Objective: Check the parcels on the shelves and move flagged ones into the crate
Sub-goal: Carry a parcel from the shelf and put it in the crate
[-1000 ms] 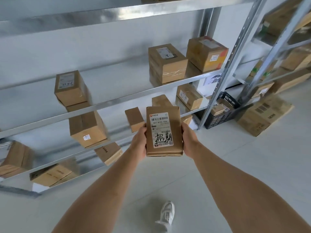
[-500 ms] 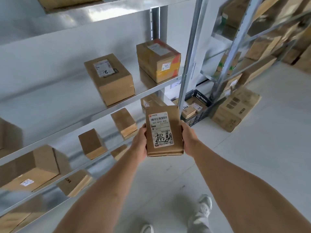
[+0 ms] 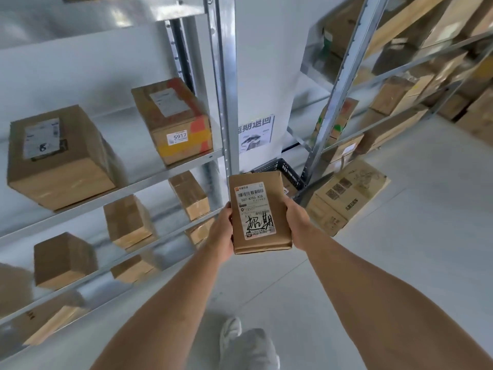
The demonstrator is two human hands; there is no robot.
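I hold a flat brown parcel upright in front of me; its white label carries a barcode and black handwritten marks. My left hand grips its left edge and my right hand grips its right edge. Just beyond the parcel's top, a black plastic crate stands on the floor between two shelf uprights, mostly hidden by the parcel. Several brown cardboard parcels sit on the metal shelves to my left, among them one with a 5917 sticker.
A second shelf unit loaded with boxes stands on the right. A large printed carton lies on the floor beside the crate. A paper sign hangs on the wall above the crate. My feet show on the grey floor below.
I have walked right along the shelves with the parcel held in both hands. The crate and the right shelf unit have come closer; the grip is unchanged.
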